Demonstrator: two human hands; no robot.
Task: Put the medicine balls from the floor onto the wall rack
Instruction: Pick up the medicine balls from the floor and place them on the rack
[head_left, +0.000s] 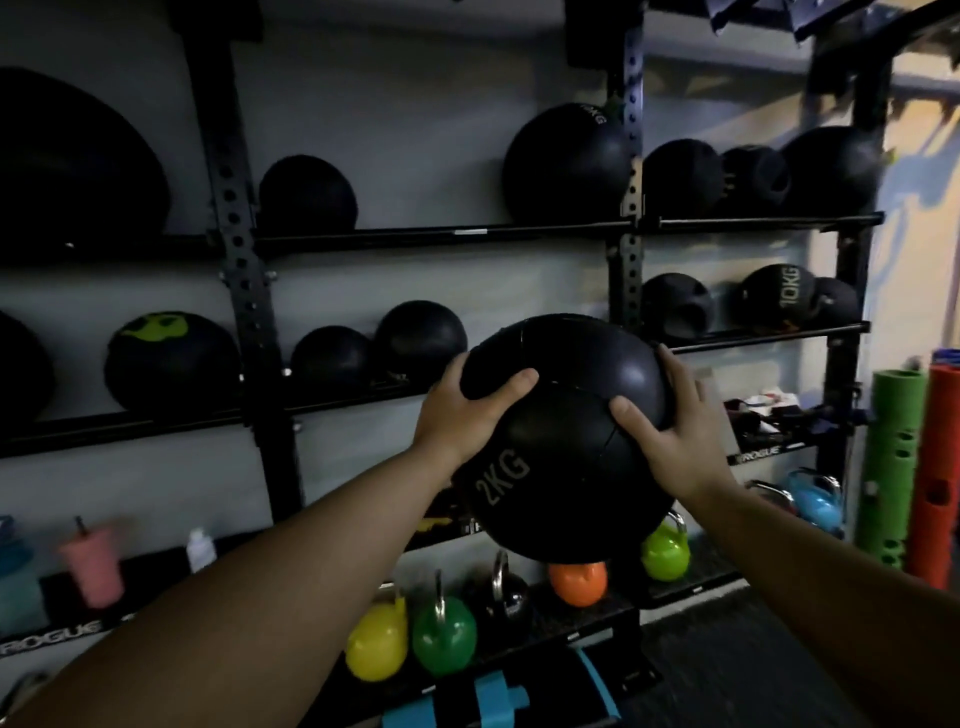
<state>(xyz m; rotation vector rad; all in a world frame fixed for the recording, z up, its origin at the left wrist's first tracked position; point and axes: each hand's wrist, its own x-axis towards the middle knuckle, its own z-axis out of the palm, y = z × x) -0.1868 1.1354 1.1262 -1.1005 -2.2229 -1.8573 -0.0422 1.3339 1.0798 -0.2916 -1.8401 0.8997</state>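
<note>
Both hands held one black medicine ball (563, 436) up in front of the wall rack (244, 291), clear of any shelf. The left hand (462, 410) was spread wide against the ball's left side, its thumb pressed across the upper front. The right hand (670, 421) cupped the right side in the same way, fingers wrapped behind and thumb laid on the front. The ball bore the marking "2KG" on its lower left face and showed seams crossing near its middle. It hung level with the middle shelf rail (763, 338), in front of the gap between the rack's central uprights.

Behind it the rack already carried other black balls. On the middle shelf, two small balls (384, 348) sat side by side just left of the held ball, and farther left lay a ball with a yellow-green print (171, 358). The top shelf held a large ball (566, 161) beside the upright, and a row of smaller ones to the right. A ball marked "10KG" (776, 296) rested on the right-hand middle shelf.

Below, coloured kettlebells stood along the lowest level: yellow (376, 644), green (444, 634), black, orange (576, 582) and lime. A pink cup (93, 566) stood at the far left.
</note>
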